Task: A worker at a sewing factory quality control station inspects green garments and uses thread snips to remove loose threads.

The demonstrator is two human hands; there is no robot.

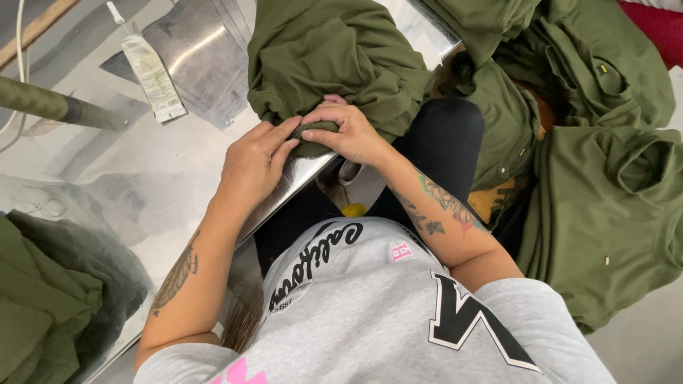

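Both my hands pinch a fold of olive-green garment [320, 57] at the edge of a shiny metal table [107, 171].
My left hand [252, 160] and right hand [348, 131] grip it together; a white tube [149, 71] lies well left, more green garments [605, 192] heaped right.

Views: only one is given, worn on the person's head.
Direction: the scene is looked down on steeply, past the chest and lap.
Nearness: the left hand [255, 160] and right hand [348, 131] are seen close, mid-frame.
Coverage: the metal table [107, 163] edge is taken in at left, piled olive garments [605, 185] at right.
Shared: nothing, no second view being supplied.
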